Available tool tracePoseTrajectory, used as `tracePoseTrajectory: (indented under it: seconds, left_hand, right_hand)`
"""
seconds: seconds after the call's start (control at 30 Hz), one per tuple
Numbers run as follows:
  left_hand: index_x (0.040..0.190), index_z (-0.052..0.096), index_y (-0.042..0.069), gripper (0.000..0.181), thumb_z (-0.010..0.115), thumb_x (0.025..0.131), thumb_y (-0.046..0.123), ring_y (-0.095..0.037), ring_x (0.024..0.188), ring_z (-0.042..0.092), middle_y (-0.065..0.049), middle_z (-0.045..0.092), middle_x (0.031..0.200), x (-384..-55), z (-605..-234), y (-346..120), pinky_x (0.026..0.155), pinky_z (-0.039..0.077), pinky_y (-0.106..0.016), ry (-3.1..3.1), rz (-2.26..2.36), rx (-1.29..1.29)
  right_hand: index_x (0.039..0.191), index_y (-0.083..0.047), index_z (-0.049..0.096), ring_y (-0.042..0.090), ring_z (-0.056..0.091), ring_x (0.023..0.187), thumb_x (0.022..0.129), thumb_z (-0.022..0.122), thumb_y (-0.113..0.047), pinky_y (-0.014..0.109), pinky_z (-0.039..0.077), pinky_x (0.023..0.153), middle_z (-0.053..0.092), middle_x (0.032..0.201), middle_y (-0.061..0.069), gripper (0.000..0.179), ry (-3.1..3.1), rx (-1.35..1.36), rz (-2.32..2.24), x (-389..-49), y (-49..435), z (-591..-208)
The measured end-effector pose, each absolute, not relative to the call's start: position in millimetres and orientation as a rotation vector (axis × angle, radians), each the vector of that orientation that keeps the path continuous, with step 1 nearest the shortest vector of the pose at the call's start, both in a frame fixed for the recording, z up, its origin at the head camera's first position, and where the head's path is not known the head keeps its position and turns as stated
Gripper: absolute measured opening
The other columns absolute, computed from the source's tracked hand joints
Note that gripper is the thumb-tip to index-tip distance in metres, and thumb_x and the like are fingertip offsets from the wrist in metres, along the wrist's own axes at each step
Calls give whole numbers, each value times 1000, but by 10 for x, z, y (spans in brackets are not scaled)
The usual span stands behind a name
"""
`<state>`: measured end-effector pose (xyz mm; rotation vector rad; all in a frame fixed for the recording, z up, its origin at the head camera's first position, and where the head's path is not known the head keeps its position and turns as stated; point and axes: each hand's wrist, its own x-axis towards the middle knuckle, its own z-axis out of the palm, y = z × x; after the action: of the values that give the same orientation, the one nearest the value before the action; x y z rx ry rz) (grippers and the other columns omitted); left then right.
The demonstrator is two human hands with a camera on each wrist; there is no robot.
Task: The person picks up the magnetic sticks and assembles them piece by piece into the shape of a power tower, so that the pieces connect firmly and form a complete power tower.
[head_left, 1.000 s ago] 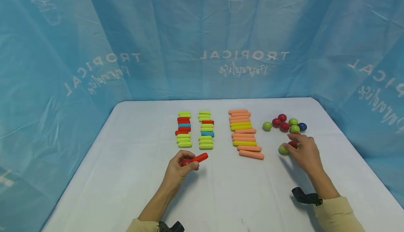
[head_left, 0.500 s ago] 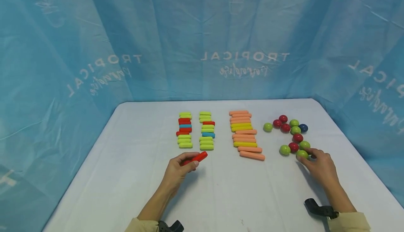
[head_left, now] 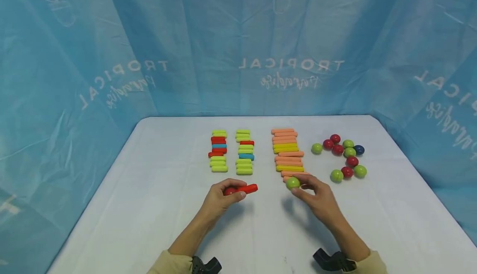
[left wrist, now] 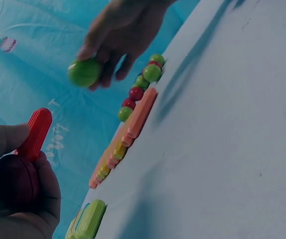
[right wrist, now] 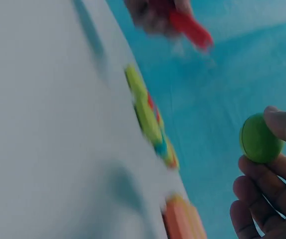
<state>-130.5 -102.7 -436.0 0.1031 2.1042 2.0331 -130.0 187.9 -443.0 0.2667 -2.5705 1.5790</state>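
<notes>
My left hand (head_left: 220, 201) grips a red ball (head_left: 229, 191) in its palm and pinches a ridged red stick (left wrist: 35, 133) between thumb and finger, above the table. The stick's tip points right. My right hand (head_left: 320, 197) pinches a green ball (head_left: 292, 183) with thumb and fingertips, raised over the near end of a column of orange and yellow sticks (head_left: 286, 145). A thin seam runs round this ball in the right wrist view. The green ball and red stick are apart, with a gap between the two hands.
Two columns of short green, red and blue sticks, one left (head_left: 218, 163) and one right (head_left: 244, 161), lie mid-table. At the right, a curved line of red, green and blue balls (head_left: 337, 150) rests on the white table (head_left: 149, 183). A blue curtain (head_left: 208, 38) hangs behind.
My right hand has moved from the near end of the ball line leftward, taking a green ball with it. My left hand has shifted slightly right, still holding the red ball and stick.
</notes>
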Motion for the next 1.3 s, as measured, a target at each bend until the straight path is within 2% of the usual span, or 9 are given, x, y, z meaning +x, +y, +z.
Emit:
tracePoseTrajectory:
  seconds: [0.1, 0.37, 0.57, 0.73, 0.83, 1.0, 1.3]
  left_hand:
    - [112, 67, 4, 30, 74, 85, 13, -20, 84, 56, -7, 63, 99, -1290, -4343, -995, 69, 46, -30, 2090, 2031, 144]
    - [112, 67, 4, 30, 74, 85, 13, -18, 75, 52, -8, 60, 91, -1256, -4322, -1006, 59, 38, -27, 2115, 1970, 176]
    - [114, 67, 3, 31, 73, 86, 14, -20, 81, 58, -9, 63, 99, -1247, -4352, -1063, 69, 48, -31, 2097, 1943, 196]
    - [112, 67, 2, 28, 71, 87, 14, -21, 83, 58, -9, 64, 98, -1236, -4379, -1121, 72, 49, -34, 2121, 1962, 138]
    - [111, 68, 2, 27, 71, 87, 13, -22, 83, 56, -9, 63, 97, -1234, -4389, -1164, 71, 49, -31, 2167, 1992, 64]
    - [111, 68, 2, 28, 71, 87, 15, -22, 81, 57, -10, 64, 95, -1243, -4394, -1222, 71, 49, -31, 2169, 2047, -43]
    - [112, 63, 0, 29, 70, 86, 11, -23, 90, 56, -11, 61, 101, -1260, -4387, -1284, 73, 46, -32, 2039, 2189, -119]
  right_hand:
    - [122, -13, 65, 18, 55, 104, 85, 74, -30, 49, 44, 91, 65, 112, -3, 42, -2530, 374, 1707, -1307, 1584, -4373]
    - [117, -15, 67, 16, 55, 101, 83, 76, -28, 52, 44, 90, 66, 109, -6, 37, -2503, 490, 1772, -1301, 1279, -4346]
    - [119, -15, 66, 17, 57, 101, 86, 73, -31, 49, 46, 90, 66, 110, -4, 37, -2514, 511, 1814, -1375, 1211, -4349]
    - [118, -9, 66, 20, 60, 104, 93, 64, -35, 44, 47, 92, 68, 109, 1, 36, -2442, 461, 1916, -1635, 1137, -4423]
    - [115, -6, 68, 18, 60, 102, 93, 64, -29, 41, 48, 90, 68, 106, 1, 31, -2507, 495, 1733, -1867, 1026, -4551]
    - [107, -6, 72, 17, 56, 92, 85, 74, -16, 35, 48, 82, 67, 98, 1, 24, -2683, 634, 1278, -2149, 798, -4714]
    - [104, -4, 72, 20, 49, 87, 78, 80, -14, 32, 46, 74, 57, 93, 4, 29, -2862, 665, 796, -2227, 583, -4600]
